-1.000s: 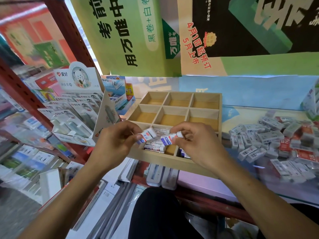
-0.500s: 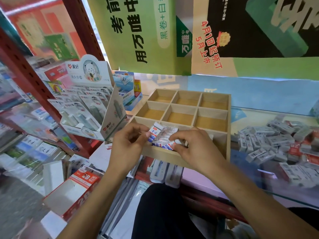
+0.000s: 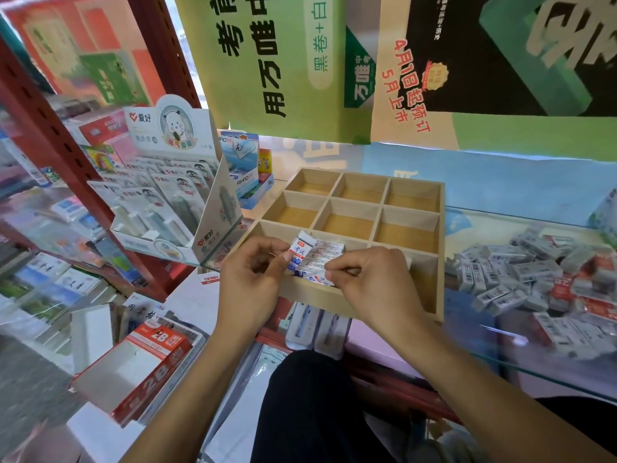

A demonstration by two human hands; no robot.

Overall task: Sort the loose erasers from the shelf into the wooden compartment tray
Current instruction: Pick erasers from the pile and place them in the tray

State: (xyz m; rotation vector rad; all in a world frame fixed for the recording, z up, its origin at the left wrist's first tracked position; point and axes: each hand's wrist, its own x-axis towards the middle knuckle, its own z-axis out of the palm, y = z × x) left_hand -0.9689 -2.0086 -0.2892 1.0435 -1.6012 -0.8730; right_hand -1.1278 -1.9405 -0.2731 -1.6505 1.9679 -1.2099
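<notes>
A wooden compartment tray (image 3: pixel 440 248) lies on the glass shelf in front of me. Its near-middle compartment holds a row of white-and-blue erasers (image 3: pixel 322 257). My left hand (image 3: pixel 252 277) pinches one white-and-blue eraser (image 3: pixel 299 250) upright at the left end of that row. My right hand (image 3: pixel 370 279) pinches another eraser (image 3: pixel 320 279) at the row's near end, low in the compartment. A heap of loose grey and red erasers (image 3: pixel 534 275) lies on the shelf to the right of the tray. The six far compartments show bare wood.
A white cardboard display of packaged items (image 3: pixel 173 202) stands left of the tray against a red shelf post (image 3: pixel 43 135). An open red 2B box (image 3: pixel 143 365) sits lower left. Green posters (image 3: pixel 283 61) hang behind. The glass shelf edge (image 3: pixel 551 375) runs at the right.
Both hands came down from above the tray into the near-middle compartment, bringing their erasers against the row. The camera view shifted slightly to the left.
</notes>
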